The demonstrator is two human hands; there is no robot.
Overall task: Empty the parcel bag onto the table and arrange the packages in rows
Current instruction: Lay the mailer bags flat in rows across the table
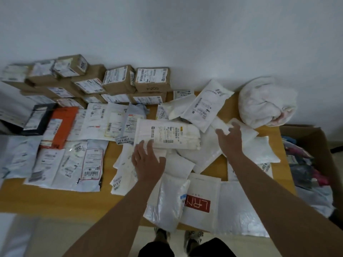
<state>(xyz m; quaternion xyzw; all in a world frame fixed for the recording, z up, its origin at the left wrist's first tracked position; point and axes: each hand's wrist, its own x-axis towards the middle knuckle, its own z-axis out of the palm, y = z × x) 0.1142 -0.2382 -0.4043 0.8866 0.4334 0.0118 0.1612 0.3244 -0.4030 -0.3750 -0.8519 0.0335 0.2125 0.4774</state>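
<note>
- Counting was rough: about ten brown cardboard boxes (118,80) stacked at the table's (61,199) far left; white mailers (207,106) overlapped, uncountable.
- One cardboard carton (315,138) at right held coloured items.
- Left hand (148,160) lay with fingers spread on a white labelled mailer (167,136).
- Right hand (230,138) hovered, fingers wide, holding nothing.
- One white knotted bag (265,101) sat far right.

No sleeves to be seen anywhere: both forearms are bare right up to the bottom edge, and the left hand (146,160) and right hand (230,140) are bare too, with no gloves, watch or rings that can be made out. Black shorts (185,249) are worn lower down, plus a pair of scuffed grey-brown sneakers (178,236) with laces.
</note>
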